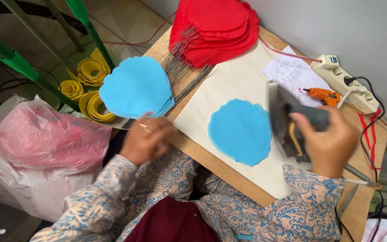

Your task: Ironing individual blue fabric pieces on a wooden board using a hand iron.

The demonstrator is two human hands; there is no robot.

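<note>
Blue petal [242, 131] on board, right hand [330, 141] clenched on iron [287, 123] — left hand's [146, 143] grip blurred, perhaps closed

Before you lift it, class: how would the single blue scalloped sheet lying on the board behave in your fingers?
The blue scalloped sheet lies perfectly flat and looks thin, so it is probably light and floppy. On the smooth wooden board it would likely slide when pushed, not roll.
</note>
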